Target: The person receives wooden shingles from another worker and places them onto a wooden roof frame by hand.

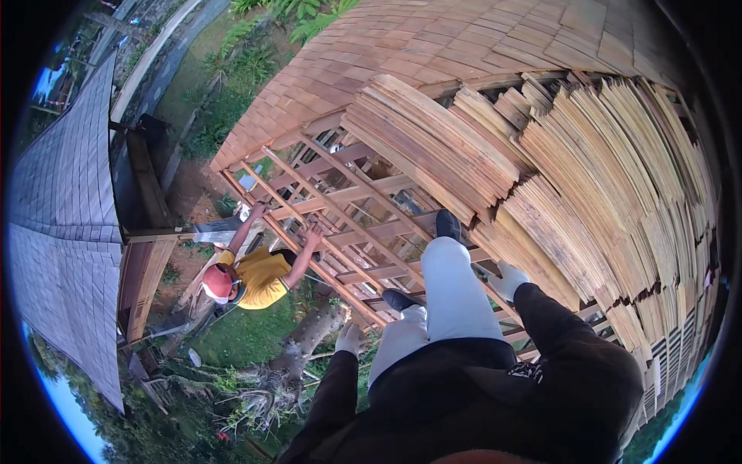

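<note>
My left hand (349,339), in a pale glove, is beside my left leg, close to the outer roof batten. Its fingers look loosely stretched, with nothing visible in them. My right hand (508,280), gloved in pale grey, rests beside my right knee at the near edge of the stacked wooden shingles (541,251). Its fingers are apart, and no held thing shows. Below my legs runs an open frame of wooden battens (359,189). My dark shoes (448,224) are on this frame.
A person in a yellow shirt and red cap (259,277) stands lower at left, hands on the frame's edge. Finished shingle roofing (433,46) covers the far side. A grey-shingled roof (66,205) stands at far left. Grass and a tree trunk (313,332) lie far below.
</note>
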Demonstrator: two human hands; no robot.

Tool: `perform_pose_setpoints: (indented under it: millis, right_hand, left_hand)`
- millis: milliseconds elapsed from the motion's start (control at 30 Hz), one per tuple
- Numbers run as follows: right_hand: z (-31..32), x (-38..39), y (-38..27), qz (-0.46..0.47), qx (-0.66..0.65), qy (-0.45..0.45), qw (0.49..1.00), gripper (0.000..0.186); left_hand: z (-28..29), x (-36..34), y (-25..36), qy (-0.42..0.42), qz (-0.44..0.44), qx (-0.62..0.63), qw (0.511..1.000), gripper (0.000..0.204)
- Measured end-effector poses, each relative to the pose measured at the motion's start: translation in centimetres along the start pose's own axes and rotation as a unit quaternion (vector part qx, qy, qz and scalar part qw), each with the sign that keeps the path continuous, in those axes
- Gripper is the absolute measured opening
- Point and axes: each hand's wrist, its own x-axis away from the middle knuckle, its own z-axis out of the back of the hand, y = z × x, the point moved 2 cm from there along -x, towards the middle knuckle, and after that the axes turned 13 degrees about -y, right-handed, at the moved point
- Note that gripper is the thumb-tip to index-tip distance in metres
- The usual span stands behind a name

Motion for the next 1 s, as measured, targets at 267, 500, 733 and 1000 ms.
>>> perform_pose_setpoints:
  millis: [267, 500, 733, 1000]
  right_hand:
    - [-13.2, -2.4, 7.8, 0.062, 0.036, -0.176, 0.982, 0.056]
    - [-4.7, 2.6, -3.3, 0.095, -0.105, 0.010, 0.990, 0.062]
    - [-3.0, 3.4, -6.1, 0.118, -0.177, 0.024, 0.977, 0.055]
    - [-7.3, 2.4, -2.2, 0.102, 0.077, -0.101, 0.987, 0.056]
  left_hand:
    - [5.1, 2.9, 1.8, 0.010, -0.064, 0.005, 0.998, 0.041]
    - [9.3, 3.9, -1.2, -0.009, -0.081, 0.039, 0.996, 0.036]
    - [10.0, 4.5, -4.7, 0.029, -0.090, 0.048, 0.994, 0.048]
    - [12.7, 3.8, -6.4, 0.008, -0.078, 0.053, 0.995, 0.048]
